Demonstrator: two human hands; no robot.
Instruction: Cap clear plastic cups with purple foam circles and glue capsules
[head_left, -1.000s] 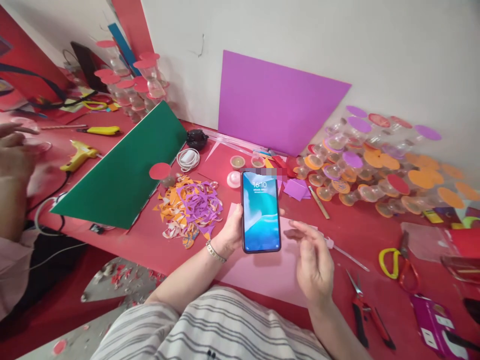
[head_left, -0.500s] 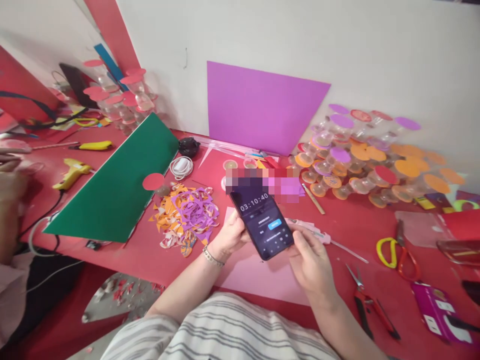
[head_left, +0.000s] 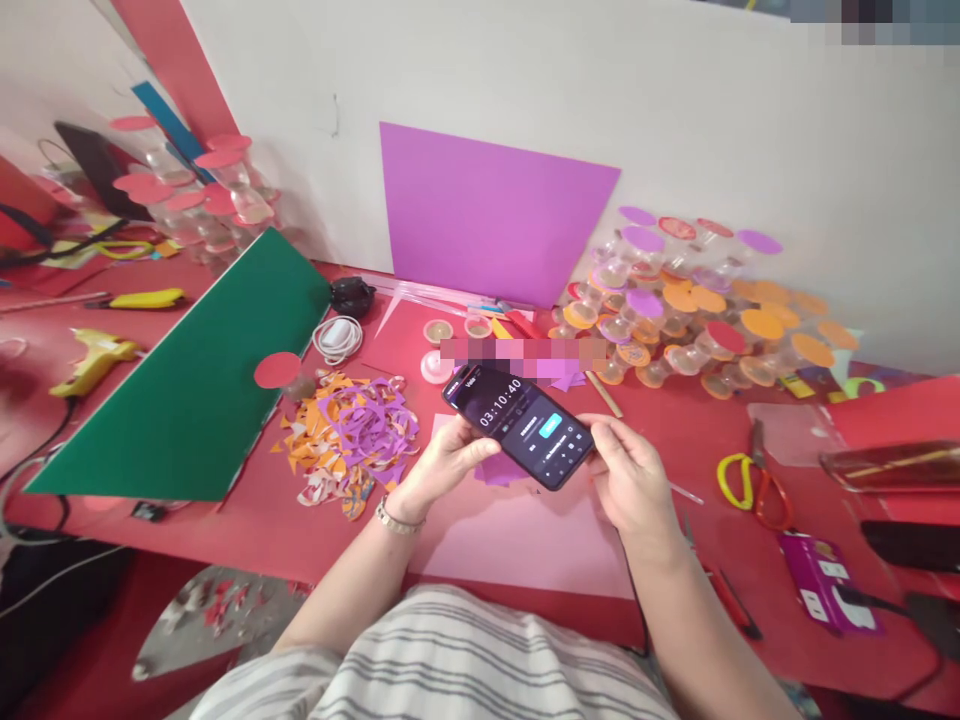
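A dark smartphone (head_left: pixel 521 425) is held tilted above the table, its lit screen showing 03:10:40 and a blue button. My left hand (head_left: pixel 450 460) grips its left edge, thumb along the side. At the lower right corner, the fingers of my right hand (head_left: pixel 626 470) close on the phone. Beneath it lie a pale pink sheet (head_left: pixel 517 550) and some purple paper (head_left: pixel 495 468). To the left is a heap of orange and purple paper scraps (head_left: pixel 352 430). Part of the area behind the phone is blurred by pixelation.
A green board (head_left: pixel 187 380) leans at the left, with a yellow glue gun (head_left: pixel 97 360) beyond it. Clear hourglass-shaped pieces with coloured discs (head_left: pixel 697 300) crowd the right back. Scissors (head_left: pixel 754 485) and a purple power strip (head_left: pixel 829 580) lie right. A purple sheet (head_left: pixel 495 215) stands against the wall.
The view has shifted right, so most things sit further left. The phone has turned to lie more slanted, still in both hands. The other person's hand at the left has left the view.
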